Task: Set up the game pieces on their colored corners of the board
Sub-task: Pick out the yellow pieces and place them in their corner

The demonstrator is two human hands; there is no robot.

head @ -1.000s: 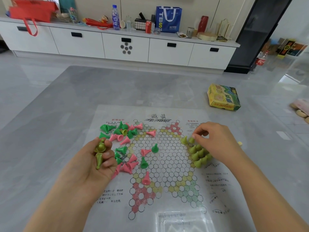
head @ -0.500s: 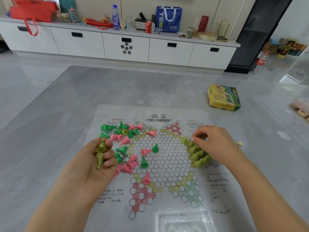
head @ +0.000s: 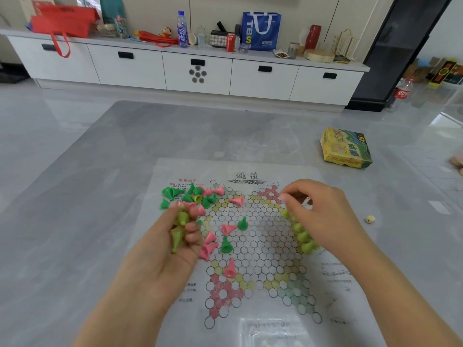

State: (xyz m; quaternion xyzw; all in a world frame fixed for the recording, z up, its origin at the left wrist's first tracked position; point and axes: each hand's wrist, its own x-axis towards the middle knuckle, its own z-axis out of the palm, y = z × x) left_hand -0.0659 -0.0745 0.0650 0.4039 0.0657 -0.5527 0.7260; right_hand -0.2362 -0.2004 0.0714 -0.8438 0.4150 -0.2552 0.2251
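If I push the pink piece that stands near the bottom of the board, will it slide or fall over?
The pink piece would probably tip: it is tall, with a narrow top over a flared base. Several pink ones already lie on their sides. It looks like thin plastic, so likely light, and once down it may roll in a curve.

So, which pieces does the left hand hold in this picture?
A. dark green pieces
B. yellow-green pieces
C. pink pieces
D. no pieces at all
B: the left hand is curled around a few yellow-green pieces, the same colour as the row beside the right hand; the pink pieces and dark green pieces lie on the board.
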